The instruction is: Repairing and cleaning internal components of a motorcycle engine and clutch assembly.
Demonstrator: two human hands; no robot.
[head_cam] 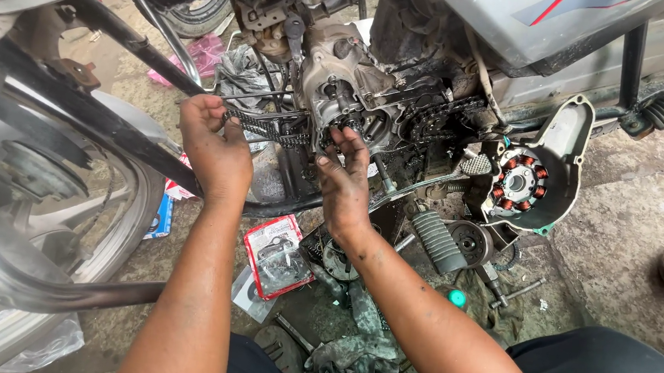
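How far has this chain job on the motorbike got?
Done: the side cover with its copper coils is off and hangs beside the engine, so the small front sprocket is bare. In hand: the left hand holds the drive chain taut while the right hand works it at the sprocket. Left: the cover is still off, and tools and a red parts packet lie on the ground.

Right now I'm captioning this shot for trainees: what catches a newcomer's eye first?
Two greasy hands at the centre: the left hand grips the drive chain, the right hand fingers the sprocket on the open engine. To the right hangs the removed cover with its copper-wound stator.
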